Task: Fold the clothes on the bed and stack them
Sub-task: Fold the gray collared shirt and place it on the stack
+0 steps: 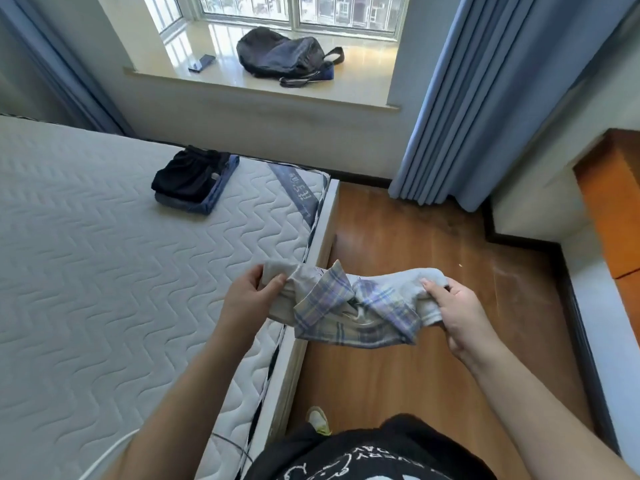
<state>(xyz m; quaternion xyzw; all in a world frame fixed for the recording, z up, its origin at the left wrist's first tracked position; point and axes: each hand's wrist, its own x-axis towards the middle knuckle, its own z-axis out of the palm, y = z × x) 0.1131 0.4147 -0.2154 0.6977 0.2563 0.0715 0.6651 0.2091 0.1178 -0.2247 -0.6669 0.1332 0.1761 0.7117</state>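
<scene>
I hold a pale plaid garment [349,306], checked in grey, blue and lilac, bunched and partly folded in the air over the bed's right edge. My left hand [251,294] grips its left end and my right hand [457,308] grips its right end. On the white quilted mattress [104,254], near the far right corner, lies a small stack of folded clothes [194,181]: a black piece on top of a blue one.
Wooden floor [415,254] runs to the right of the bed. A blue curtain [502,116] hangs at the right. On the window sill rest a dark backpack [284,57] and a phone [202,63]. A white cable [110,452] crosses the mattress's near edge.
</scene>
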